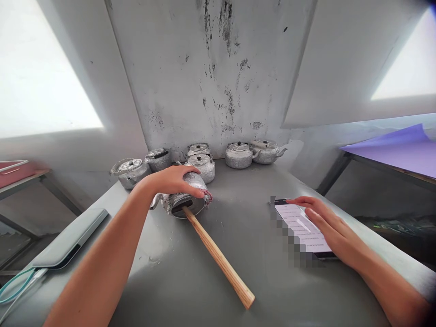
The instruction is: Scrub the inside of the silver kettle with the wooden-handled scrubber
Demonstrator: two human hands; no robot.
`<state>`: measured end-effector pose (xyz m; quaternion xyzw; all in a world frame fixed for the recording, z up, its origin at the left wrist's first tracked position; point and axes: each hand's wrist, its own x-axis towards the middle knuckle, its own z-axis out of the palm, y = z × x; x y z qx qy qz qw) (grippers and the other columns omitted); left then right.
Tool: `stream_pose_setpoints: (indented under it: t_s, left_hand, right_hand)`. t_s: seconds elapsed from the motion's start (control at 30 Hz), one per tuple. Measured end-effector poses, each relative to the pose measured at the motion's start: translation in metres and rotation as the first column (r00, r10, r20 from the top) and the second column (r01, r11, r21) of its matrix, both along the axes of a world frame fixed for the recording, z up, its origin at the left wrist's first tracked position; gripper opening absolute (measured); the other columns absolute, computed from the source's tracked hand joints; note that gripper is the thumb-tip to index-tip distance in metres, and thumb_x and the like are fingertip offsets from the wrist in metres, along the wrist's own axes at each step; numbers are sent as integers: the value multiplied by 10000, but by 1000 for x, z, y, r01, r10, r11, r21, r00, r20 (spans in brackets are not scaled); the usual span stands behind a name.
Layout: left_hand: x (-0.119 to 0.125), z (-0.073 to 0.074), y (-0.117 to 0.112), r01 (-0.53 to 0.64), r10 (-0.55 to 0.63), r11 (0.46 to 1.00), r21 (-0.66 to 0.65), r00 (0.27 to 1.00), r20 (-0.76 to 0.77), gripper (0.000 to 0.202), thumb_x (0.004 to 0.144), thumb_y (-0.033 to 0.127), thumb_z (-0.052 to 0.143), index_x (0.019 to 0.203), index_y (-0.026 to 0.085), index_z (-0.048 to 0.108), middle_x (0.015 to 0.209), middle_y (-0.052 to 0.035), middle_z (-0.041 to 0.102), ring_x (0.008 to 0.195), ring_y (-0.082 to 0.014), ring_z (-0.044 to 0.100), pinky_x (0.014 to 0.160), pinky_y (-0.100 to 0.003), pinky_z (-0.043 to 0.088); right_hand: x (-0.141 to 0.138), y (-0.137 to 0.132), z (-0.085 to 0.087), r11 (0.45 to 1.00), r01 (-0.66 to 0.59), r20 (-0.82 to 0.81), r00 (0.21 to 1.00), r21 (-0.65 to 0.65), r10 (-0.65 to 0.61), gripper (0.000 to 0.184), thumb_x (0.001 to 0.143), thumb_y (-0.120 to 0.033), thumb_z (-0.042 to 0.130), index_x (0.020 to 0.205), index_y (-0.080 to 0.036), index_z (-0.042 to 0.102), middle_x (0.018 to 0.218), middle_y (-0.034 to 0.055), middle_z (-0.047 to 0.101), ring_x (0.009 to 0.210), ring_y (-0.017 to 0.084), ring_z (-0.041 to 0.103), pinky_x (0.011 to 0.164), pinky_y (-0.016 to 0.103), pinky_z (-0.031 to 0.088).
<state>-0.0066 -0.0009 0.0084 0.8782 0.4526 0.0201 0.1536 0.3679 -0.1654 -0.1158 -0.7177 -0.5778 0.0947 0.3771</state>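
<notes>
A silvery, dented kettle (198, 181) lies tipped on the table with its opening toward me. My left hand (170, 181) is closed over its upper side, thumb near a red-and-white wrapped part at the right. From the opening a wooden handle (220, 256) slants down to the right; its far end is hidden inside the kettle. My right hand (329, 222) is at a lit phone (296, 222) showing lines of text. Its fingers are stretched out over the screen's upper and right edge, gripping nothing. Whether the fingertips touch the glass I cannot tell.
Several lidded kettles (238, 156) stand along the back wall. A grey power bank (71, 240) with cables (20, 286) lies at the table's left edge. Side tables hold a pink tray (17, 175) at left and a purple sheet (398, 147) at right.
</notes>
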Motion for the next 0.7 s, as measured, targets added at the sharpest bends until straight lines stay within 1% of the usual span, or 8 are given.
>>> stream_pose_setpoints:
  t_s: [0.07,0.13,0.23,0.33,0.4,0.57,0.63,0.7]
  left_hand:
    - [1,1,-1,-3,3,1000,-5,1000,6,935,652,816,630,1443,341,478,1481,-27,504,1294,-346,497,1035,-376,419]
    - [1,1,-1,-5,5,1000,-11,1000,8,931,652,809,640,1440,340,480,1483,-27,503,1290,-348,499,1027,-375,424]
    - [1,2,-2,-3,3,1000,-15,1000,7,931,653,810,639,1442,344,475,1484,-19,501,1285,-341,504,1013,-365,434]
    - [1,2,-2,-2,2,1000,-8,1000,2,928,656,815,626,1441,343,477,1472,-24,513,1275,-345,512,1010,-369,435]
    - [1,2,-2,-3,3,1000,-3,1000,-1,929,653,816,623,1439,341,480,1466,-31,518,1271,-351,516,1009,-373,435]
    - [0,2,-1,-4,4,1000,-11,1000,0,934,649,813,623,1442,341,477,1467,-39,514,1270,-358,517,1008,-379,438]
    - [0,2,0,-7,7,1000,-9,1000,2,932,649,811,624,1441,344,476,1470,-31,511,1273,-355,514,1006,-375,440]
    - [0,1,0,-2,2,1000,-6,1000,2,924,653,810,625,1440,347,477,1471,-21,510,1277,-346,511,1004,-365,441]
  right_hand:
    - [0,2,-3,993,-104,0,995,-59,104,403,964,-573,371,1225,-381,611,1377,-2,623,1275,256,544,1110,402,389]
    - [1,4,-6,984,-151,3,988,-94,151,424,969,-580,350,1248,-391,607,1424,-3,573,1355,272,465,1177,449,296]
    - [1,5,-10,975,-181,0,983,-132,183,430,969,-585,355,1267,-409,609,1457,-13,535,1404,293,403,1198,497,253]
    - [1,5,-11,974,-174,-20,985,-143,173,415,962,-586,385,1267,-422,613,1470,-22,530,1432,312,365,1201,529,231]
    - [3,4,-11,980,-159,-47,987,-122,154,416,969,-581,371,1284,-417,588,1473,-22,537,1424,310,382,1198,516,243]
    - [8,3,-7,994,-101,-110,989,-32,97,408,989,-567,307,1218,-353,568,1389,7,635,1314,262,528,1149,374,341]
    - [8,3,-6,999,-53,-106,993,-3,53,400,983,-564,310,1152,-334,590,1318,11,688,1242,252,589,1119,346,371]
    - [8,3,-6,998,52,-82,995,39,-49,395,971,-551,324,1058,-317,630,1181,8,755,1136,253,651,1055,333,431]
